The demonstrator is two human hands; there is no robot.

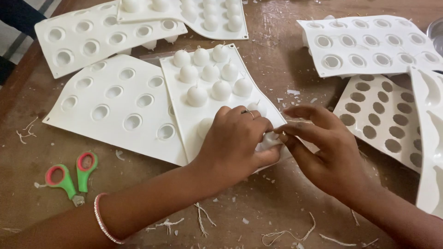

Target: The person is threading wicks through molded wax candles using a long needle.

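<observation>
**Demoulding of a small wax candle from a flexible white mould**

A small white wax piece [269,139] is pinched at the near edge of the white silicone mould [184,117] lying at the middle of the brown table [277,55]. The left hand [235,143] is closed around the piece and the mould edge, with fingers curled; the right hand [323,147] is partly closed, its thumb and forefinger tips pressed against the piece from the right. Nine domed candles [210,73] with short wicks remain seated farther up the same mould. The step in hand is judged to be release of one candle. A steady peel of the mould wall away from the wax is called for next, with the wick kept unbent. Green-handled scissors [74,175] lie to the left, untouched.
</observation>
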